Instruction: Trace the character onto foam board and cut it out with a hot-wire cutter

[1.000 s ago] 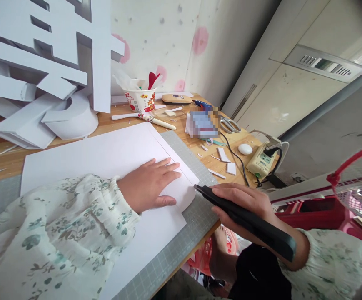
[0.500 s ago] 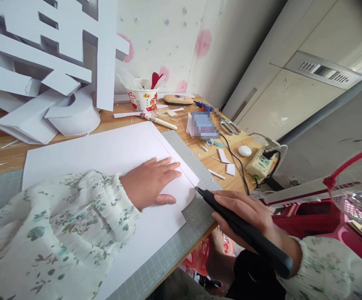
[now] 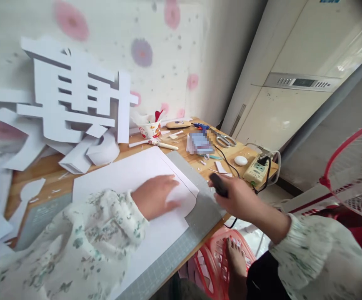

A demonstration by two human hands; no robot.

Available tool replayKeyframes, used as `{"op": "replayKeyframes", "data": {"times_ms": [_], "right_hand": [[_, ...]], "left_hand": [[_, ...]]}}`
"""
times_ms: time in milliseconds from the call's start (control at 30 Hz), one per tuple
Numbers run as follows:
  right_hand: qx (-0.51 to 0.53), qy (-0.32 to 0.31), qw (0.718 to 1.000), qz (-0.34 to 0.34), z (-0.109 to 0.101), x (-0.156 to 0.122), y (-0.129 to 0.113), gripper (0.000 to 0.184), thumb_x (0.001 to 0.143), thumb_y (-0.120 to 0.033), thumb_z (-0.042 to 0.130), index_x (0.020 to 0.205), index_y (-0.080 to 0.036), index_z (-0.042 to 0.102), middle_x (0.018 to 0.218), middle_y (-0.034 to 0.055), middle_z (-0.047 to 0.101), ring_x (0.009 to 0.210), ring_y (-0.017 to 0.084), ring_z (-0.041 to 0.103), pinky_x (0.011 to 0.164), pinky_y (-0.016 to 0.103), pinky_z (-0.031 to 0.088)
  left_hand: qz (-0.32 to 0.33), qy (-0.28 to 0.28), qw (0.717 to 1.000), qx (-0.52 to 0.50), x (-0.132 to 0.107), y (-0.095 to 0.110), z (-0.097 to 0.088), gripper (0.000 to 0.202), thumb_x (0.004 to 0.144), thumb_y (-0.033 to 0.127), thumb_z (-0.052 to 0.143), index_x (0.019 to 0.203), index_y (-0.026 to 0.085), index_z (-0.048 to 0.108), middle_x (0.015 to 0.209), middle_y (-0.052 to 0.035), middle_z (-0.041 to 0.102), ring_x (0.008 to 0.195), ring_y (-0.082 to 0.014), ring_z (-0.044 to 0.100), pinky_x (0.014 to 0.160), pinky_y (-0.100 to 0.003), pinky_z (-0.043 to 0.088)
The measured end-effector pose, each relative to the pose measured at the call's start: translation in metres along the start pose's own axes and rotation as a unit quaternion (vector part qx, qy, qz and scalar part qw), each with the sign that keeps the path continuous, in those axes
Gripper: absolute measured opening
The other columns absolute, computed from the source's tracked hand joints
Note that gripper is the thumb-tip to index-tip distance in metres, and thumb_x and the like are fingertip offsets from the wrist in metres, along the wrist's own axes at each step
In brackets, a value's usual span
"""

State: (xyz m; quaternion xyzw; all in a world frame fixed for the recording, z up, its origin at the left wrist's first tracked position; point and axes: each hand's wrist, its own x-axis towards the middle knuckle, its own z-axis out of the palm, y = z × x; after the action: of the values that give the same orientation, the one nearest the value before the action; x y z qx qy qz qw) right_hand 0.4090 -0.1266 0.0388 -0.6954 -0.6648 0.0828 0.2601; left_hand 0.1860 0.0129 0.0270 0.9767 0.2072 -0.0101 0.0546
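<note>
A large white foam board or stiff sheet [image 3: 121, 175] lies on a grey cutting mat [image 3: 207, 210], a thin line marked along its right side. Over that sheet is my left hand [image 3: 156, 196], blurred, fingers apart and holding nothing; whether it touches the sheet I cannot tell. My right hand [image 3: 243, 199] is closed around a black utility knife [image 3: 218, 186], raised just right of the sheet's corner. The knife's blade does not show clearly in this view.
White cut-out character pieces [image 3: 83, 89] lean at the back left. Behind the sheet stand a paper cup [image 3: 149, 130] and a white-handled tool [image 3: 165, 145]. Scissors [image 3: 226, 140], a glue gun [image 3: 201, 126], a power strip [image 3: 256, 170] and scraps lie to the right. A fan [image 3: 355, 166] stands beyond.
My right hand has lifted the knife off the sheet's corner and turned it. My left hand has risen or shifted slightly and is blurred. The view has tilted upward.
</note>
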Motion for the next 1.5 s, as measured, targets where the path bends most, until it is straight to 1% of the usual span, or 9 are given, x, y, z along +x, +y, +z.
{"op": "replayKeyframes", "data": {"times_ms": [100,200,433,567,667,867,1100,1300,1500], "right_hand": [[-0.091,-0.123,0.986,0.063,0.012,0.018,-0.01,0.024,0.078,-0.016,0.054,0.098,-0.019,0.068,0.102,0.0103,0.075,0.096,0.027,0.071,0.08,0.032,0.051],[-0.127,-0.164,0.976,0.062,0.021,0.026,-0.023,0.028,0.08,-0.018,0.054,0.103,-0.018,0.07,0.104,0.012,0.076,0.098,0.028,0.072,0.075,0.032,0.049],[-0.14,-0.207,0.968,0.013,0.014,0.002,-0.051,0.023,0.077,-0.015,0.056,0.09,-0.018,0.076,0.09,0.013,0.078,0.083,0.027,0.073,0.065,0.029,0.045],[-0.066,-0.339,0.929,-0.13,-0.01,-0.036,-0.072,0.021,0.07,-0.01,0.063,0.081,-0.021,0.077,0.076,0.0028,0.076,0.066,0.018,0.067,0.055,0.024,0.039],[0.027,-0.426,0.891,-0.156,-0.021,-0.045,-0.081,0.023,0.071,-0.011,0.069,0.088,-0.023,0.078,0.069,-0.0045,0.072,0.06,0.013,0.062,0.051,0.02,0.037],[-0.093,-0.224,0.97,0.005,0.005,0.028,-0.068,0.024,0.087,-0.016,0.061,0.107,-0.017,0.074,0.1,0.0095,0.076,0.089,0.022,0.069,0.075,0.03,0.051],[-0.144,-0.24,0.959,0.038,0.054,0.121,-0.059,0.034,0.097,-0.036,0.061,0.125,-0.018,0.06,0.126,0.0093,0.063,0.106,0.022,0.065,0.089,0.044,0.057],[-0.162,-0.242,0.956,0.033,0.061,0.126,-0.041,0.033,0.097,-0.036,0.061,0.125,-0.018,0.061,0.127,0.0094,0.062,0.107,0.023,0.065,0.09,0.044,0.057],[-0.169,-0.229,0.959,0.014,0.058,0.126,-0.034,0.033,0.097,-0.036,0.062,0.125,-0.018,0.061,0.128,0.0099,0.062,0.108,0.023,0.064,0.091,0.043,0.056]], "left_hand": [[0.002,-0.03,0.999,0.016,-0.026,0.037,0.001,0.073,0.077,0.057,0.078,0.137,0.022,0.057,0.153,-0.0189,0.045,0.139,-0.0455,0.042,0.106,-0.063,0.042],[-0.011,-0.06,0.998,0.023,-0.053,0.06,0.01,0.09,0.069,0.058,0.084,0.145,0.028,0.048,0.158,-0.0171,0.038,0.144,-0.0476,0.032,0.108,-0.068,0.037],[-0.041,-0.069,0.997,-0.022,-0.114,0.074,0.024,0.086,0.076,0.044,0.083,0.15,0.033,0.041,0.162,-0.007,0.033,0.151,-0.0355,0.02,0.12,-0.061,0.023],[-0.043,-0.104,0.993,-0.041,-0.156,0.084,0.026,0.097,0.067,0.04,0.09,0.15,0.038,0.04,0.162,-0.0019,0.033,0.149,-0.0347,0.027,0.12,-0.055,0.033],[-0.043,-0.107,0.993,-0.025,-0.189,0.083,0.035,0.092,0.066,0.028,0.086,0.147,0.04,0.044,0.161,0.001,0.034,0.145,-0.0342,0.037,0.118,-0.051,0.038],[-0.119,0.044,0.989,0.07,-0.225,0.062,0.059,0.071,0.085,0.024,0.064,0.151,0.036,0.039,0.16,-0.0025,0.036,0.143,-0.0348,0.04,0.114,-0.054,0.043],[-0.051,0.126,0.98,0.149,-0.238,0.05,0.066,0.048,0.092,0.025,0.06,0.14,0.03,0.054,0.147,-0.0002,0.056,0.133,-0.0281,0.055,0.103,-0.042,0.056],[-0.022,0.177,0.975,0.135,-0.253,0.041,0.073,0.043,0.101,0.021,0.044,0.14,0.037,0.054,0.147,0.0061,0.055,0.136,-0.0202,0.052,0.109,-0.036,0.051],[-0.062,0.099,0.988,0.105,-0.262,0.022,0.063,0.058,0.096,0.039,0.057,0.151,0.042,0.038,0.157,0.0025,0.041,0.142,-0.0293,0.043,0.112,-0.053,0.043]]}}
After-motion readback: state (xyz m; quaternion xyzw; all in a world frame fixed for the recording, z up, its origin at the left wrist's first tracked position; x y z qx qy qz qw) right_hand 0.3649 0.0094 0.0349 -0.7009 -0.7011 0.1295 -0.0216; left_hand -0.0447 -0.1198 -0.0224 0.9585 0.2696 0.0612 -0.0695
